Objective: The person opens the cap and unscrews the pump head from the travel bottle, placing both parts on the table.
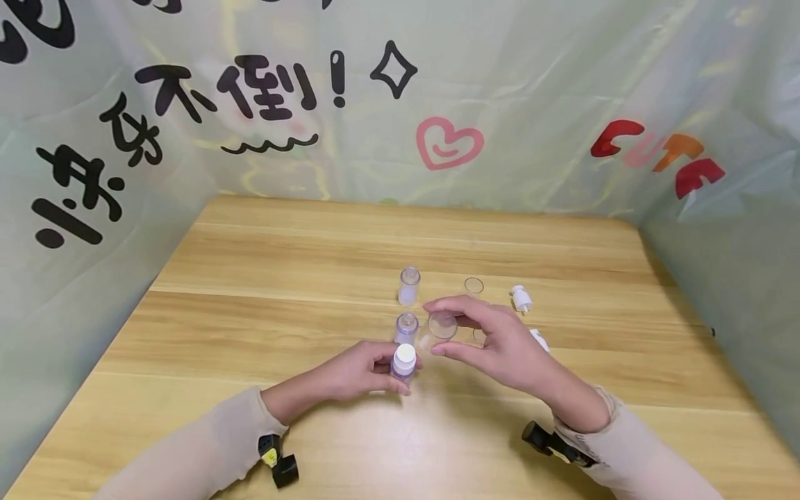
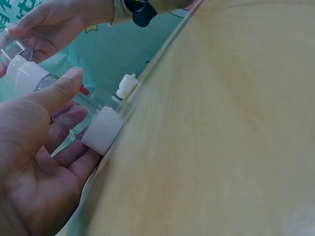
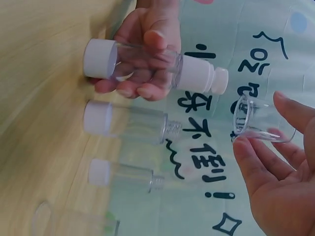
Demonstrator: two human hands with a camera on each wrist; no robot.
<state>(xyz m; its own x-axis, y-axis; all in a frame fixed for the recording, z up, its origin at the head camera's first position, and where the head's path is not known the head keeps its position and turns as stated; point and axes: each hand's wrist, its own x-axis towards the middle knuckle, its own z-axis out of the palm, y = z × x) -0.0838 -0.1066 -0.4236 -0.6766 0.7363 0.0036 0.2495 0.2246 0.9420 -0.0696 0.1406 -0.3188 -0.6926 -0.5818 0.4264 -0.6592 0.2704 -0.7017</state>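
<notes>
My left hand (image 1: 359, 371) holds a clear bottle (image 3: 142, 59) with a white base, thumb on one side and fingers on the other. The bottle stands upright with its base at the table, and a white pump top (image 1: 405, 355) is fitted on its neck. In my right hand (image 1: 500, 340) is a clear cylindrical cap (image 3: 263, 118), pinched between thumb and fingers. The cap is up beside the pump top, apart from it, its open rim facing the pump in the right wrist view. Just behind the held bottle stands another clear bottle (image 3: 138, 122) with a bare threaded neck.
A further bare-necked bottle (image 1: 409, 286) stands farther back in the same row. To its right a clear cap (image 1: 473, 285) stands on the wooden table (image 1: 281, 257), with another partly behind my right hand. Two white pump tops (image 1: 521, 298) lie right of the caps. Printed sheets wall the table.
</notes>
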